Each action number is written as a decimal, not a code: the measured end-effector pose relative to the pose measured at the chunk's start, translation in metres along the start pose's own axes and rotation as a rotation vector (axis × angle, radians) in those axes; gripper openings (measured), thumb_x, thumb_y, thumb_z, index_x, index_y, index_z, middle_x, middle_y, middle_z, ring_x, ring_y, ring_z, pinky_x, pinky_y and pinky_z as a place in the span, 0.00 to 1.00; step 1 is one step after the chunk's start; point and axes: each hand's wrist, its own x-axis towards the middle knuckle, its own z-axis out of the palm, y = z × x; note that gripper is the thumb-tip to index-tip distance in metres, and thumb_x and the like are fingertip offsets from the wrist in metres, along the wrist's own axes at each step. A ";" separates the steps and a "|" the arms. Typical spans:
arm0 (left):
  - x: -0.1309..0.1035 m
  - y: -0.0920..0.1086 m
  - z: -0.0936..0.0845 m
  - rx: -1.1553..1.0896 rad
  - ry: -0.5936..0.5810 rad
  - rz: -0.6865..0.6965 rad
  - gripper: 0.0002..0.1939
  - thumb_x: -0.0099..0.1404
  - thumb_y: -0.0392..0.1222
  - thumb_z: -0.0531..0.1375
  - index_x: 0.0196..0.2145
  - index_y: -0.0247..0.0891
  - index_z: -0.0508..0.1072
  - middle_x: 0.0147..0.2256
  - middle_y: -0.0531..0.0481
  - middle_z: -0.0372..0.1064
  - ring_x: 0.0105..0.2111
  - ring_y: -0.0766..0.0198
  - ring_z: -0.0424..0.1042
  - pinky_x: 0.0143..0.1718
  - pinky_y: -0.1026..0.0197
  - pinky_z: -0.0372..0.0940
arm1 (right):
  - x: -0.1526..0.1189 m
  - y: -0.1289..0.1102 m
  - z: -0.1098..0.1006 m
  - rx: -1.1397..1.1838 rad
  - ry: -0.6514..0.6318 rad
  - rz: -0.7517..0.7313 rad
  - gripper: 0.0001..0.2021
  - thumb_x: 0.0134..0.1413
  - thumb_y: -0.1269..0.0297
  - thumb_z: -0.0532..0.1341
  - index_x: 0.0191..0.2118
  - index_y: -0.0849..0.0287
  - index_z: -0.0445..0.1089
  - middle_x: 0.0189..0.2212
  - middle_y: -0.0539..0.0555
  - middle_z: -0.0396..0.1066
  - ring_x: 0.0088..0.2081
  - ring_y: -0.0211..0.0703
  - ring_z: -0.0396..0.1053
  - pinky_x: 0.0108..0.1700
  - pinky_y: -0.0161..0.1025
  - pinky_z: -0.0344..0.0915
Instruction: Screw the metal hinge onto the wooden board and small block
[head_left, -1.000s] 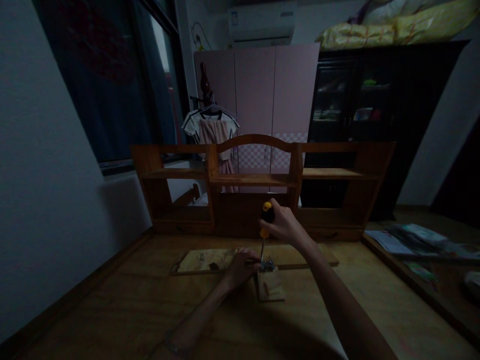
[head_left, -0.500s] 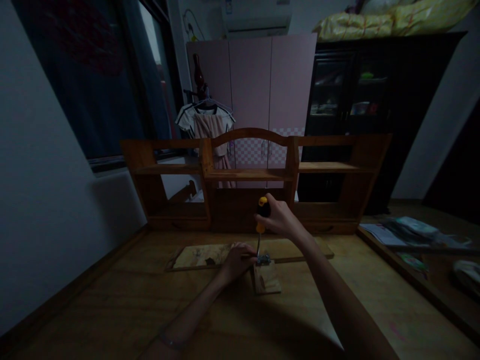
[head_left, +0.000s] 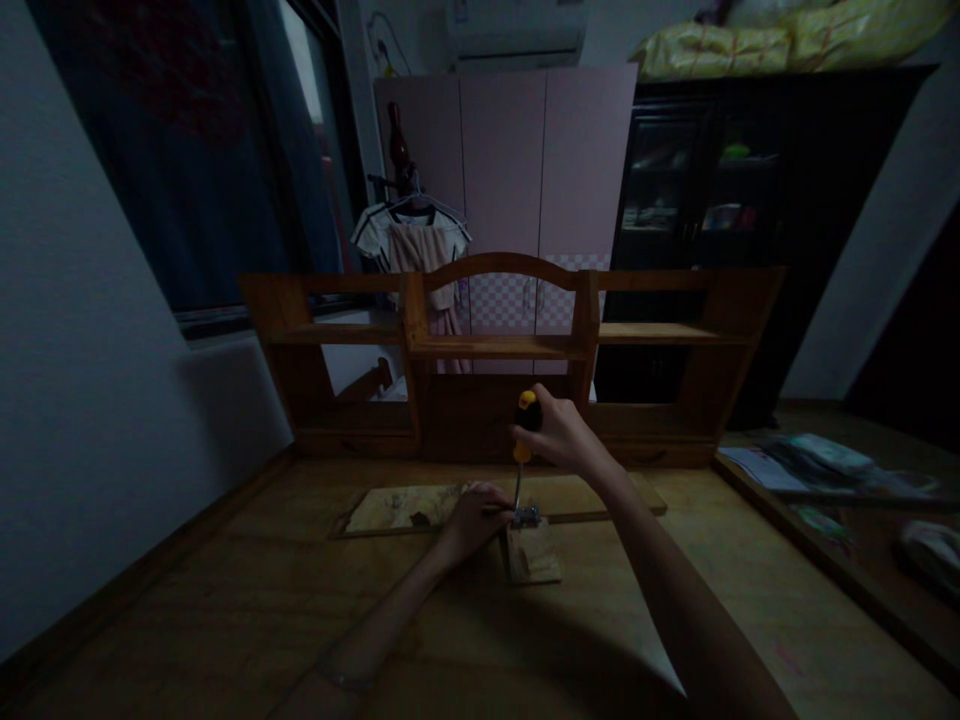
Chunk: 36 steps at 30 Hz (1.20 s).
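Observation:
My right hand is wrapped round the yellow-and-black handle of a screwdriver, which it holds nearly upright. The screwdriver's shaft runs down to the left end of a small metal fitting that looks like a hinge. This fitting lies at the far end of a short wooden block. Beside it on the left, my left hand has its fingers pressed together close to the screwdriver's tip; what they pinch is hidden. A long wooden board lies crosswise behind the block, partly covered by my left hand.
All this rests on a wide wooden tabletop. A wooden shelf unit stands along its far edge. Papers and plastic-wrapped things lie at the right, beyond the raised table edge. A wall borders the left side.
The view has shifted very slightly. Both hands, the screwdriver and the metal fitting stay in nearly the same place.

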 end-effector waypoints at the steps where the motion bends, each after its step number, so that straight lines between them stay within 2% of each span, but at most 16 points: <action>1: 0.000 -0.001 0.000 0.003 0.002 -0.005 0.06 0.59 0.40 0.65 0.35 0.39 0.78 0.38 0.50 0.73 0.40 0.61 0.68 0.45 0.60 0.59 | 0.000 0.000 0.000 -0.002 -0.002 0.003 0.15 0.51 0.57 0.60 0.36 0.58 0.53 0.24 0.48 0.62 0.26 0.36 0.62 0.27 0.31 0.51; 12: -0.002 -0.005 0.003 -0.034 0.020 0.000 0.07 0.59 0.42 0.65 0.36 0.39 0.78 0.38 0.49 0.72 0.41 0.62 0.69 0.45 0.60 0.61 | 0.000 0.005 0.003 0.008 -0.014 0.014 0.18 0.52 0.55 0.62 0.38 0.58 0.54 0.27 0.49 0.63 0.28 0.37 0.63 0.27 0.32 0.52; 17: -0.002 -0.005 0.003 -0.032 0.023 -0.014 0.07 0.59 0.41 0.65 0.35 0.38 0.79 0.38 0.48 0.72 0.40 0.62 0.69 0.45 0.61 0.62 | -0.002 0.002 0.000 0.041 -0.038 -0.006 0.21 0.52 0.59 0.61 0.48 0.57 0.53 0.29 0.48 0.64 0.29 0.38 0.63 0.30 0.32 0.55; 21: -0.002 -0.005 0.002 -0.021 0.000 -0.022 0.07 0.60 0.41 0.64 0.36 0.38 0.79 0.39 0.47 0.72 0.42 0.61 0.69 0.46 0.61 0.62 | -0.003 0.000 -0.003 -0.031 -0.049 -0.119 0.22 0.51 0.65 0.60 0.52 0.57 0.56 0.38 0.53 0.66 0.38 0.41 0.66 0.39 0.35 0.60; 25: -0.001 -0.004 0.000 0.022 -0.010 -0.023 0.07 0.59 0.41 0.65 0.36 0.38 0.79 0.38 0.48 0.72 0.41 0.60 0.69 0.47 0.59 0.61 | -0.004 -0.002 -0.004 -0.090 -0.036 -0.124 0.29 0.49 0.65 0.61 0.58 0.56 0.57 0.47 0.57 0.62 0.47 0.45 0.64 0.49 0.40 0.60; 29: 0.000 -0.002 -0.002 0.049 -0.022 0.002 0.07 0.60 0.42 0.64 0.36 0.39 0.79 0.38 0.49 0.72 0.41 0.61 0.68 0.46 0.59 0.59 | -0.004 -0.005 0.001 -0.055 -0.031 -0.138 0.30 0.50 0.64 0.62 0.59 0.56 0.57 0.47 0.57 0.62 0.46 0.44 0.65 0.49 0.40 0.61; 33: 0.001 0.002 -0.001 0.070 -0.025 -0.005 0.06 0.61 0.41 0.63 0.36 0.39 0.79 0.38 0.50 0.72 0.42 0.61 0.68 0.47 0.58 0.58 | -0.001 -0.006 0.009 -0.041 0.045 -0.138 0.25 0.54 0.52 0.62 0.55 0.56 0.62 0.44 0.55 0.63 0.43 0.42 0.65 0.48 0.39 0.62; 36: 0.001 0.005 0.000 0.093 -0.012 -0.029 0.05 0.60 0.40 0.64 0.35 0.39 0.78 0.37 0.49 0.72 0.42 0.61 0.68 0.46 0.59 0.59 | 0.001 -0.006 0.011 -0.051 0.056 -0.135 0.23 0.57 0.57 0.60 0.57 0.55 0.62 0.44 0.55 0.63 0.43 0.42 0.65 0.48 0.38 0.62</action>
